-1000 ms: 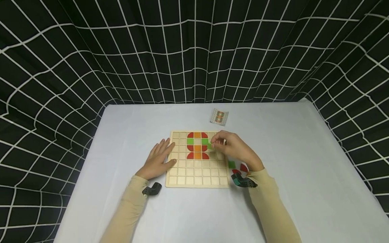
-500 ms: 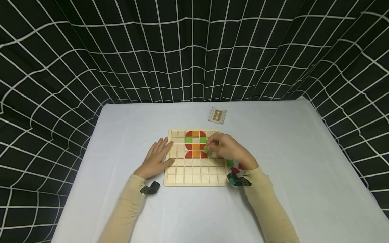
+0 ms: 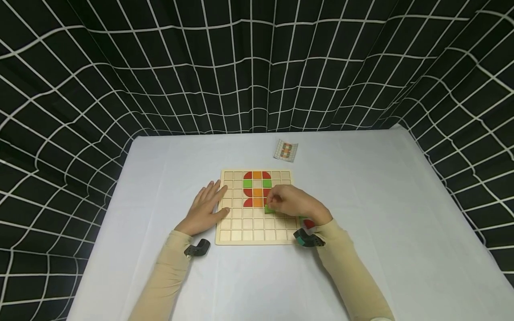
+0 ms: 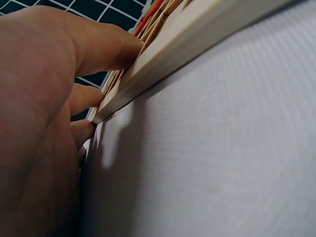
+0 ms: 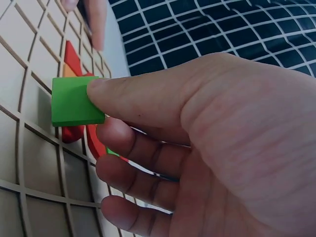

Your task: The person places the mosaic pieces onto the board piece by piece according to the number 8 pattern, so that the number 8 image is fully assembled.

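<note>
My right hand [image 3: 291, 199] pinches a green square tile [image 5: 74, 101] between thumb and fingers. It holds the tile over the wooden grid board [image 3: 249, 224], just below a red rounded piece at the pattern's lower right. On the board sit red rounded pieces [image 3: 247, 192], orange squares [image 3: 257, 192] and two green squares [image 3: 247, 183]. My left hand [image 3: 202, 211] rests at the board's left edge, fingers spread and straight. In the left wrist view, its fingertips touch the board's raised edge [image 4: 163, 59].
A small printed card [image 3: 286, 150] with a coloured grid pattern lies behind the board. Loose red pieces [image 3: 308, 224] lie right of the board, partly hidden by my right wrist. A white cloth [image 3: 381, 191] covers the table; dark gridded curtains [image 3: 257, 67] surround it.
My right hand has moved left and toward me over the board, carrying the green tile from beside the third row to below the fourth. My left hand stays at the board's edge.
</note>
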